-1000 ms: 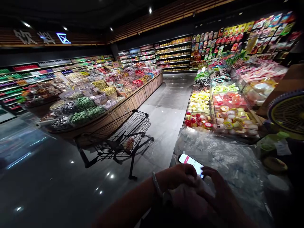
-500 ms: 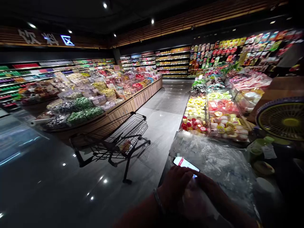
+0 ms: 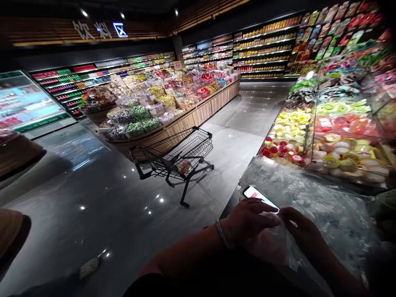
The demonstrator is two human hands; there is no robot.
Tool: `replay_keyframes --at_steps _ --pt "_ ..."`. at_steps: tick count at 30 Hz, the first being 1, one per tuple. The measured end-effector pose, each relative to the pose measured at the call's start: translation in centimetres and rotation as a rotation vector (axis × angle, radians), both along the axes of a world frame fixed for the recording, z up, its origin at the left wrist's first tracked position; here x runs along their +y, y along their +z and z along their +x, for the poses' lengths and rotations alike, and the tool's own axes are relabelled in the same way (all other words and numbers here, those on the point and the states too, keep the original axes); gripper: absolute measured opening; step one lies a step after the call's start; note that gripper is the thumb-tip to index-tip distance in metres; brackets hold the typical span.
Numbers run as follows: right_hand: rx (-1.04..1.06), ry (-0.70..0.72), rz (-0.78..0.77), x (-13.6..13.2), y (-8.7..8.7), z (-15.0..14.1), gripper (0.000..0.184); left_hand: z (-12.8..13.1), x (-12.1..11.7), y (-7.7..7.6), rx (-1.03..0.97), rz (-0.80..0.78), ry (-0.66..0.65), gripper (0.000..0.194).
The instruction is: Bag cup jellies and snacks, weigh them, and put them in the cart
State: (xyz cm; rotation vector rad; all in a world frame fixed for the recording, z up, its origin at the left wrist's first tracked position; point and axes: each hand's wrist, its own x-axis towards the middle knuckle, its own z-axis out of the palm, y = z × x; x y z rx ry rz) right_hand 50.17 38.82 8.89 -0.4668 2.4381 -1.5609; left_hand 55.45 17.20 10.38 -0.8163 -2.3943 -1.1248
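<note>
My left hand (image 3: 252,218), with a bracelet at its wrist, has its fingers closed at the top of a thin clear plastic bag (image 3: 272,244). Opposite it, the fingertips of my right hand (image 3: 298,225) pinch the same bag near its neck. Something pinkish shows dimly through the bag; its kind is unclear. Just beyond my fingers a lit phone (image 3: 258,195) lies screen up, its near edge partly covered by my left hand. Beneath it is a counter covered with crinkled clear plastic sheeting (image 3: 309,196).
A black shopping cart (image 3: 185,150) stands in the aisle, left of the counter. Bins of wrapped sweets (image 3: 334,123) adjoin the counter's far side. A wood-sided display (image 3: 198,117) of packaged goods lies beyond the cart. A shoe (image 3: 89,267) shows at lower left.
The view has swung left and downward, so the cart and displays sit further right and higher. My fingertips, earlier bunched over the phone, now show at the bag's top.
</note>
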Motion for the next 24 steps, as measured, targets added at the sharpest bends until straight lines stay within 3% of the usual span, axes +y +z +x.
replay_keyframes --at_steps 5,11,13,15,18,19,21,24 --pt "-0.092 -0.123 -0.059 0.4 -1.2 0.6 0.029 0.8 -0.2 -0.9 -0.308 0.396 0.114 0.006" --pt "-0.220 -0.252 -0.052 1.6 -2.1 0.8 0.033 1.5 -2.5 -3.9 -0.563 0.424 0.146 0.007" --pt "-0.211 -0.250 -0.059 2.0 -2.1 0.8 0.033 1.5 -3.0 -4.2 -0.579 0.397 0.135 0.004" --pt "-0.183 -0.242 -0.062 2.2 -1.9 0.9 0.032 1.4 -3.0 -3.6 -0.532 0.282 0.111 0.027" --pt "-0.168 -0.188 -0.049 2.2 -1.3 1.3 0.031 1.0 -1.6 -1.8 -0.413 -0.078 0.050 0.090" --pt "-0.163 -0.166 -0.034 2.2 -1.0 1.5 0.031 0.8 -0.9 -1.2 -0.379 -0.207 0.025 0.102" --pt "-0.153 -0.142 0.006 2.3 -0.7 1.9 0.031 0.3 0.6 -0.4 -0.330 -0.411 -0.019 0.087" --pt "-0.162 -0.133 0.066 2.7 -0.5 2.4 0.030 -0.6 1.8 0.1 -0.327 -0.537 -0.067 0.032"
